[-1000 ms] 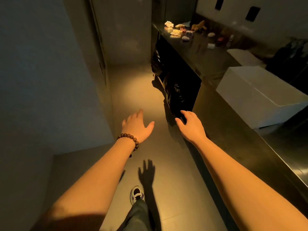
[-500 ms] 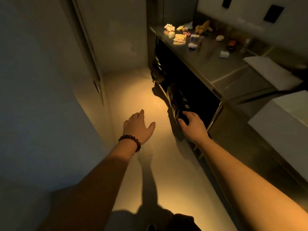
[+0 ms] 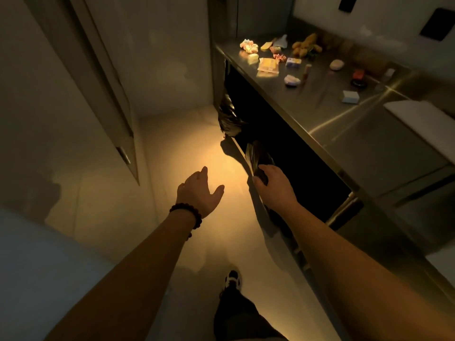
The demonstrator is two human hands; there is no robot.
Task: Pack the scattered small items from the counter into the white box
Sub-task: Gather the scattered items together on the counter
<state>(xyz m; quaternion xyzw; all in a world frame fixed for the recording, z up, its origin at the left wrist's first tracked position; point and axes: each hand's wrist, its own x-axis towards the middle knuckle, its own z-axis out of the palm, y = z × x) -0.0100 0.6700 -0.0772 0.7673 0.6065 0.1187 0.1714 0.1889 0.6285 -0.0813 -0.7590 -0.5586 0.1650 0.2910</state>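
Small items lie scattered on the far end of a steel counter [image 3: 344, 124] at the upper right: a yellow packet [image 3: 268, 65], a pale scrunchie [image 3: 249, 45], a brown plush toy [image 3: 306, 46], a white-and-blue pack [image 3: 293, 62], a pale oval piece [image 3: 336, 64], a red and black piece [image 3: 358, 77] and a small light blue block [image 3: 350, 96]. None has been picked up.

The white box, which filled the right of the view a second ago, has almost slid out of sight. Only a white corner [image 3: 443, 260] at the right edge may be part of it. A flat white slab [image 3: 423, 124] on the counter may be its lid; that cannot be confirmed. Meanwhile the items have grown larger and nearer. This suggests the person is walking along the counter toward them, away from the box, so packing has probably not begun and the first pick-up is still ahead.

Both bare arms reach forward over the lit floor. The left hand [image 3: 200, 191], with a dark bead bracelet [image 3: 188, 215] at the wrist, hangs palm down, fingers loosely spread and holding nothing. The right hand [image 3: 275, 184] is beside the counter's dark lower front, near crinkled plastic [image 3: 253, 156]; its fingers curl slightly, and whether they touch or grip anything cannot be told in the dim light. One shoe [image 3: 232, 279] shows below.
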